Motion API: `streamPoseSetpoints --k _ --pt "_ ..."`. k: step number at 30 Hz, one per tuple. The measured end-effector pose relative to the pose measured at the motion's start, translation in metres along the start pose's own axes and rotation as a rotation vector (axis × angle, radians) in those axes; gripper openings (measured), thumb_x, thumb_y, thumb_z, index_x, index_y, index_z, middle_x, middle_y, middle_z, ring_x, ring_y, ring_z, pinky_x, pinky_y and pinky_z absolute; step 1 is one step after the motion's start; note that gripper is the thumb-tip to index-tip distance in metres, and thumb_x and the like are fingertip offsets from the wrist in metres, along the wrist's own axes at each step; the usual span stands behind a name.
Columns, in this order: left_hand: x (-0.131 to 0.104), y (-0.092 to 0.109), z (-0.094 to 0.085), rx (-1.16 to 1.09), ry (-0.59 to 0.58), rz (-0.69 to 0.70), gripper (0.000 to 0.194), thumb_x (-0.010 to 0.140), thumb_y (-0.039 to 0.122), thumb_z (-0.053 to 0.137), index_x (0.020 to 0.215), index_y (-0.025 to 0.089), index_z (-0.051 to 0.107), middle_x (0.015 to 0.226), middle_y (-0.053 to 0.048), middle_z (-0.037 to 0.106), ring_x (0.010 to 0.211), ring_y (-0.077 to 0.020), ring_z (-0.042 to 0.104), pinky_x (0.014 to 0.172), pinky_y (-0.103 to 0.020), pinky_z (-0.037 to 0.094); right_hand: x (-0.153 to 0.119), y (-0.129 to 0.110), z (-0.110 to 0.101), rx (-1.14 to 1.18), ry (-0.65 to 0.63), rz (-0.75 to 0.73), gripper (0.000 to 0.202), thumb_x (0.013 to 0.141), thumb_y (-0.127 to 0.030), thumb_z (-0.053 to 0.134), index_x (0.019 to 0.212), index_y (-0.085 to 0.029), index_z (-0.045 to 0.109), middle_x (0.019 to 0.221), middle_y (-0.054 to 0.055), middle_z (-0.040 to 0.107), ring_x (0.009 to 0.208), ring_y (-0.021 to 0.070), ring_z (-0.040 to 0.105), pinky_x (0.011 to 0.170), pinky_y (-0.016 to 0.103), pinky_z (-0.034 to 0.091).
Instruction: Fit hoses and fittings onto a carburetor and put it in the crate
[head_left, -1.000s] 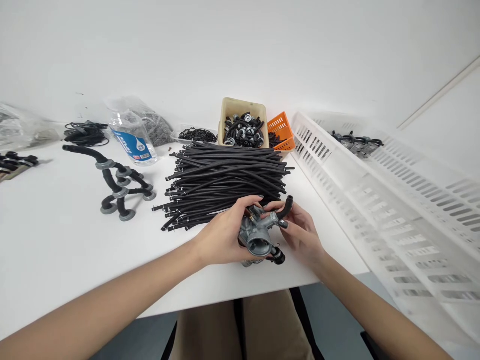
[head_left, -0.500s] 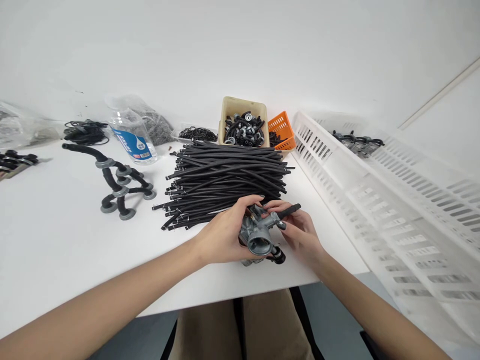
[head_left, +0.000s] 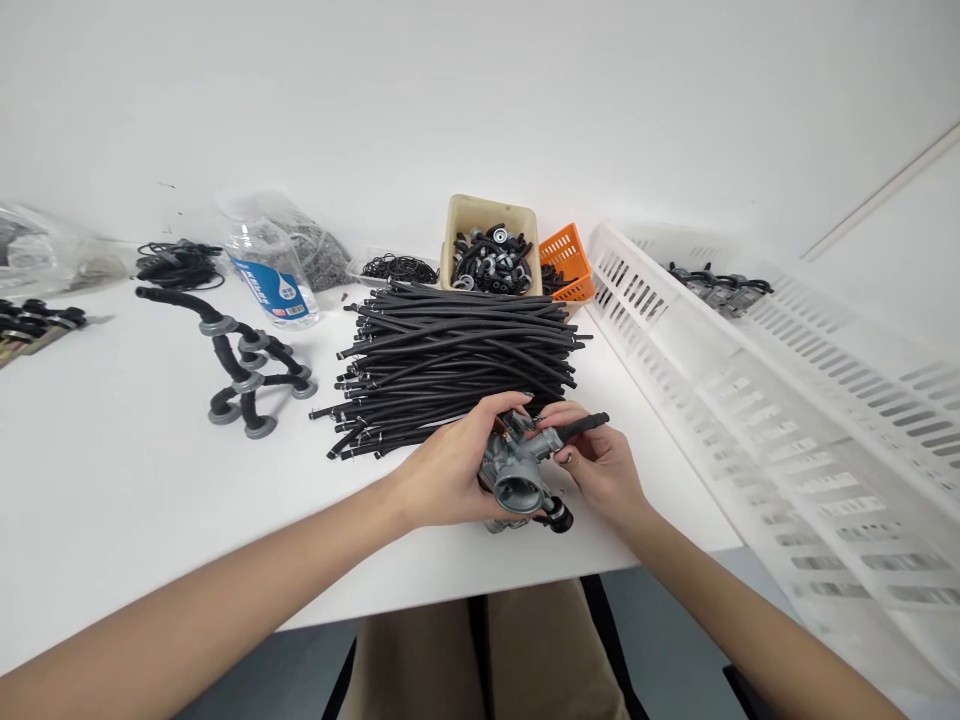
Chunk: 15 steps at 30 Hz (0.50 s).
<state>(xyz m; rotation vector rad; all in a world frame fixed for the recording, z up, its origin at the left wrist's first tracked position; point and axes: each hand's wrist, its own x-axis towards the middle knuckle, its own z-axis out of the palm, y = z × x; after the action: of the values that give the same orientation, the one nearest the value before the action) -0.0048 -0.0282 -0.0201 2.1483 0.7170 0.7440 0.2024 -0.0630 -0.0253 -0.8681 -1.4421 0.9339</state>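
Near the table's front edge, my left hand (head_left: 448, 465) is wrapped round a grey metal carburetor (head_left: 519, 470), its round mouth facing me. My right hand (head_left: 604, 465) is closed at the carburetor's right side, its fingers at the base of the black rubber piece (head_left: 583, 426) that sticks out to the upper right. What its fingertips pinch there is partly hidden. A black fitting (head_left: 559, 516) shows at the carburetor's lower right. Just behind both hands lies a wide pile of black hoses (head_left: 465, 350).
Black tubes with grey rings (head_left: 246, 382) stand on the left, before a clear bottle (head_left: 274, 285). Behind the hoses are a beige bin (head_left: 454, 225) of parts and an orange basket (head_left: 576, 262). A long white crate (head_left: 705, 385) borders the right side.
My right thumb and fingers have shifted slightly at the side of the carburetor. The whole view has moved a little, and my left hand keeps its hold.
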Motion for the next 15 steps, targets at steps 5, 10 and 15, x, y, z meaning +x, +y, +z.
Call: streamPoseSetpoints --k 5,10,15 --pt "0.0 0.0 0.0 -0.013 0.0 -0.02 0.103 0.065 0.052 0.087 0.146 0.031 0.027 0.131 -0.011 0.062 0.113 -0.029 0.067 0.092 -0.039 0.056 -0.001 -0.006 0.003 -0.061 0.042 -0.033 0.028 0.081 -0.052 0.078 0.091 -0.026 0.075 0.098 0.007 0.068 0.084 0.021 0.068 0.074 0.037 0.062" --pt "0.002 0.001 -0.003 -0.08 -0.017 -0.026 0.111 0.06 0.051 0.091 0.149 0.028 0.031 0.14 -0.014 0.058 0.122 -0.0299 0.063 0.104 -0.042 0.053 -0.003 -0.01 0.004 -0.102 0.062 -0.102 0.016 0.086 -0.04 0.077 0.096 -0.028 0.078 0.099 0.007 0.07 0.091 0.0222 0.068 0.074 0.036 0.061" --pt "0.003 0.001 -0.006 -0.166 -0.007 -0.047 0.1 0.061 0.039 0.093 0.146 0.027 0.043 0.144 -0.013 0.059 0.119 -0.0257 0.064 0.108 -0.041 0.051 -0.001 -0.02 0.003 -0.266 0.132 -0.269 0.008 0.084 -0.029 0.077 0.092 -0.027 0.077 0.096 0.006 0.072 0.088 0.0227 0.069 0.074 0.037 0.06"
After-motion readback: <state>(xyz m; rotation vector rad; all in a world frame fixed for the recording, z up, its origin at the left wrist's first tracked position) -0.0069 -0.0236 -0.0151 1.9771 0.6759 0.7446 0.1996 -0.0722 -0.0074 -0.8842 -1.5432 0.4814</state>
